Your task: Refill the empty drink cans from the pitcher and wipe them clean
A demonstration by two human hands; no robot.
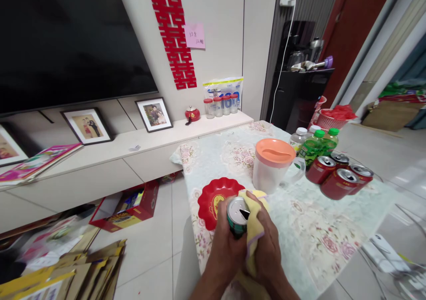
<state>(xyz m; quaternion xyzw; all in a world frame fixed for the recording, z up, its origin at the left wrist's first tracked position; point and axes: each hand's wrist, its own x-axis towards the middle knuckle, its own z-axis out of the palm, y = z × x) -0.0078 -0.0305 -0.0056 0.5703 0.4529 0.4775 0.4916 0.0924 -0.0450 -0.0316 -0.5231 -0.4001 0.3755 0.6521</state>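
An opened dark green can (237,215), its silver top facing up, is between my hands near the table's front edge. My left hand (225,246) is wrapped round the can's left side. In my right hand (269,242) a yellow cloth (253,229) is gripped and pressed against the can's right side, with part of it hanging down. Just beyond my left hand lies a red scalloped plate (207,198), partly covered by the hand. A clear pitcher (266,175) with an orange lid stands behind the cloth.
On the flowered tablecloth (313,220), several red cans (338,184) stand at the right, with green-capped bottles (314,147) behind them. A low white cabinet (186,129) beyond the table holds framed photos and red-lidded jars. Flattened cardboard (83,275) lies at lower left.
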